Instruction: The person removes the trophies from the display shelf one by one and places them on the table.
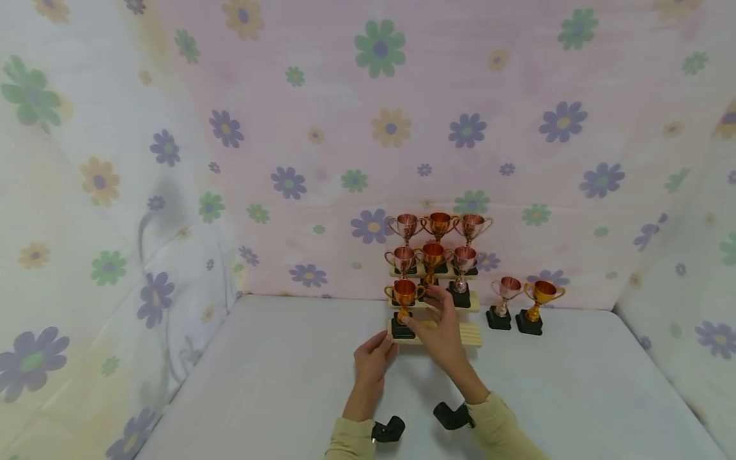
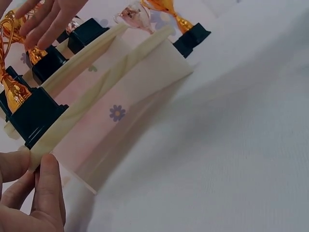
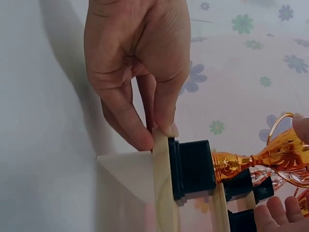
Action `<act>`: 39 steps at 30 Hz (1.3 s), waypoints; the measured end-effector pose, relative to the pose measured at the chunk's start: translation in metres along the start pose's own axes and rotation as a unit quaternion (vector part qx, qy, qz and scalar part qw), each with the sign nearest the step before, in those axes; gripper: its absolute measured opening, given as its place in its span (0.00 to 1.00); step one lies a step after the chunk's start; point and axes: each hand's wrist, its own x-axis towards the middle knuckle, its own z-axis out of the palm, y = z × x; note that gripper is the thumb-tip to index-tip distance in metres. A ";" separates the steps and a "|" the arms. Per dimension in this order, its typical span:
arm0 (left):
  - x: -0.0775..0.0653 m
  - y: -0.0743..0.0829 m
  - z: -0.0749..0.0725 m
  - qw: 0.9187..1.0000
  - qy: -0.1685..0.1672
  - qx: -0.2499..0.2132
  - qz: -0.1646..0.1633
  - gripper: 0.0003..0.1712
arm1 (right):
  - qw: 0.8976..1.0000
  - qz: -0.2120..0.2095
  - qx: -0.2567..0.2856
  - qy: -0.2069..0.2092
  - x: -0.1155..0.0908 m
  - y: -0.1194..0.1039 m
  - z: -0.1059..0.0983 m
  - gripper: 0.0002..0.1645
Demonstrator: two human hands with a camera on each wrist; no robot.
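A gold trophy cup (image 1: pixel 404 292) on a black base stands at the left end of the lowest wooden step of a tiered display stand (image 1: pixel 468 335). My left hand (image 1: pixel 372 364) pinches that step's left end between thumb and fingers, right beside the trophy's base (image 3: pixel 194 166). Around the trophy's right side is my right hand (image 1: pixel 443 329), its thumb close to the cup and its fingers spread apart. In the left wrist view the right hand's fingers (image 2: pixel 46 21) are extended and overlap the trophies behind. Rose-gold and gold trophies (image 1: pixel 463 262) fill the two higher steps.
On the white table (image 1: pixel 276 377), right of the stand, are a rose-gold trophy (image 1: pixel 508 291) and another gold trophy (image 1: pixel 542 294), both upright. Flowered cloth (image 1: pixel 322 160) hangs behind and at both sides. A black camera (image 1: pixel 391 429) is strapped at each wrist.
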 end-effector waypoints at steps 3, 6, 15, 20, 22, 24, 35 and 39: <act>-0.003 -0.003 0.001 1.000 0.002 -0.004 0.005 0.22 | 1.000 0.017 0.008 0.002 0.001 0.001 0.004 0.46; -0.005 -0.007 0.000 1.000 0.005 -0.008 0.013 0.21 | 1.000 0.026 -0.002 0.003 0.002 0.002 0.007 0.46; 0.000 -0.007 0.000 1.000 0.009 0.002 0.029 0.21 | 1.000 -0.005 0.017 0.007 0.016 -0.001 0.016 0.38; 0.003 -0.004 0.001 0.999 0.003 -0.001 0.033 0.21 | 0.999 -0.013 0.030 0.008 0.021 -0.003 0.018 0.33; 0.004 -0.003 0.000 0.999 0.001 0.001 0.036 0.21 | 0.999 -0.008 0.032 0.006 0.023 -0.003 0.018 0.34; 0.003 -0.003 0.000 0.999 0.000 0.003 0.038 0.20 | 0.999 -0.003 0.035 0.002 0.024 -0.003 0.019 0.34; 0.000 -0.001 0.002 0.999 -0.002 -0.003 0.044 0.19 | 0.999 -0.015 0.033 0.005 0.017 0.003 0.009 0.32; 0.002 -0.001 0.001 0.999 -0.003 -0.013 0.045 0.20 | 0.999 -0.025 0.037 0.004 0.010 0.001 0.002 0.32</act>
